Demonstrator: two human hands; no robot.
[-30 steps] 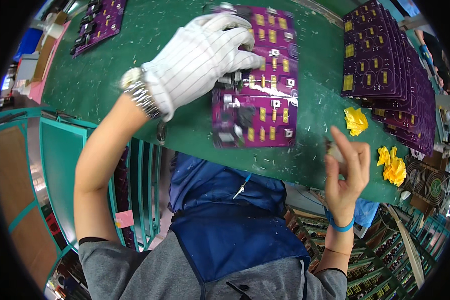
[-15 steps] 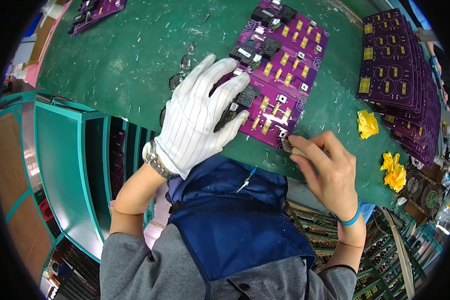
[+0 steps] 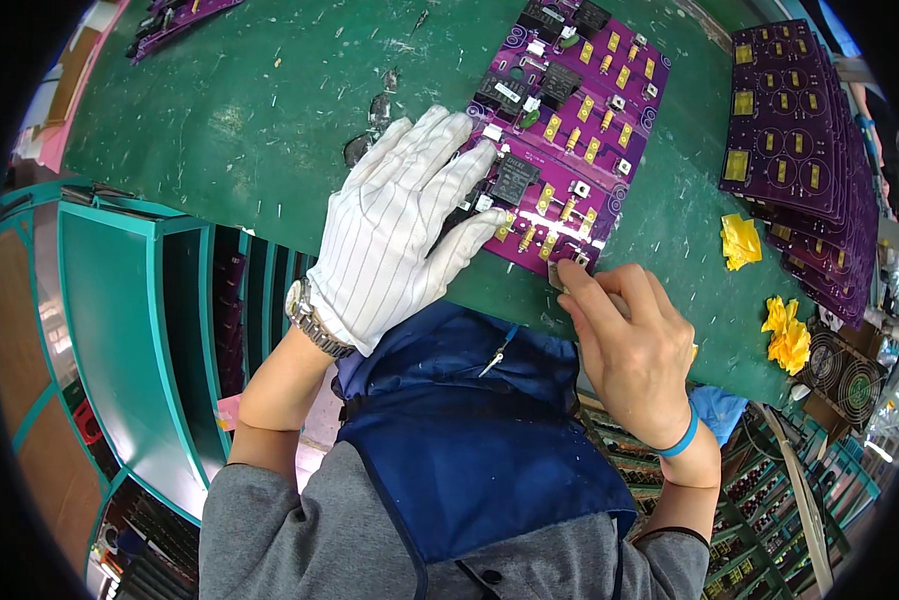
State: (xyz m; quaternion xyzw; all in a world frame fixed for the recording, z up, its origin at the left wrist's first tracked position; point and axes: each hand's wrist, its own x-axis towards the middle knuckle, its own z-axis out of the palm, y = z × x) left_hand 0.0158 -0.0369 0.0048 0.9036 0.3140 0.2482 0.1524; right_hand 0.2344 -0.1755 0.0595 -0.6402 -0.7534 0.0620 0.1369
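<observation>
A purple circuit board panel (image 3: pixel 570 172), carrying black relays and several small yellow parts, lies on the green bench. My left hand (image 3: pixel 395 215), in a white striped glove, rests with fingers stretched and spread over the panel's left edge near a black relay (image 3: pixel 515 180). At the near right corner my bare right hand (image 3: pixel 632 345) pinches a small flat greyish piece (image 3: pixel 556 276) against or close to the panel's near edge. Fingers cover most of that piece, so its kind is unclear.
Bare purple boards (image 3: pixel 778 130) lean in a row at the right. Crumpled yellow scraps (image 3: pixel 740 242) lie beside them. Black lumps (image 3: pixel 380 108) sit left of the panel. Another populated board (image 3: pixel 175 22) is at the far left. A teal rack (image 3: pixel 120 330) stands left below the bench.
The panel's near end has shifted right and slightly away from me. My right hand has moved left along the near edge with the small piece. The gloved hand remains on the panel's left side.
</observation>
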